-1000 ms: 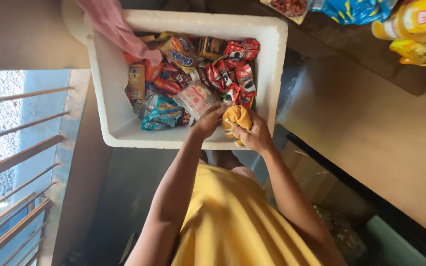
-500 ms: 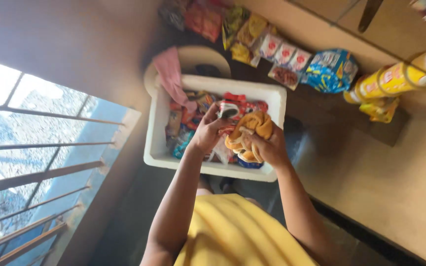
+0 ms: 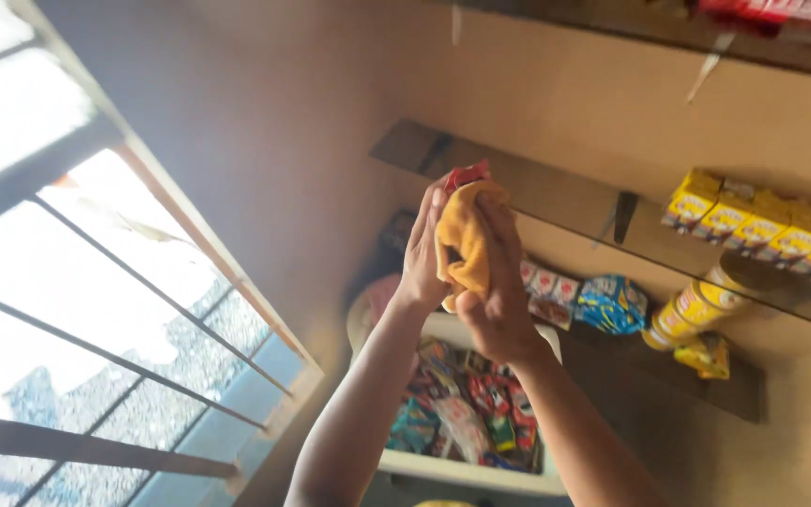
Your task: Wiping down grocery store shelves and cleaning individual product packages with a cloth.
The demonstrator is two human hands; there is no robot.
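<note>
**Hands raised w/ yellow cloth by the shop shelves**

Against a tan wall, two dark wall shelves (image 3: 556, 192) run across the right side, one above the other, w/ a third shelf edge at the top of view. Left side: barred window (image 3: 96, 310), bright daylight behind, metal bars slanting across.

Upper shelf carries a row of small yellow boxes (image 3: 762, 221). Lower shelf has small red-and-white packets (image 3: 544, 282), a blue snack bag (image 3: 612, 302), yellow tins (image 3: 696, 308) lying on their sides & a yellow packet (image 3: 703, 357) near its end.

Below the hands sits a white crate (image 3: 466, 469), full of mixed snack packets, red & blue mostly; a pink cloth (image 3: 382, 296) shows just behind it.

Both hands are lifted in front of the shelves, blocking part of the lower one. Left hand (image 3: 424, 249) & right hand (image 3: 495, 300) are clenched around a yellow cloth (image 3: 466, 244), pressed between them. A red packet (image 3: 466, 175) pokes out at the top of the cloth, between the fingertips. Forearms cross over the crate, hiding part of its contents.
</note>
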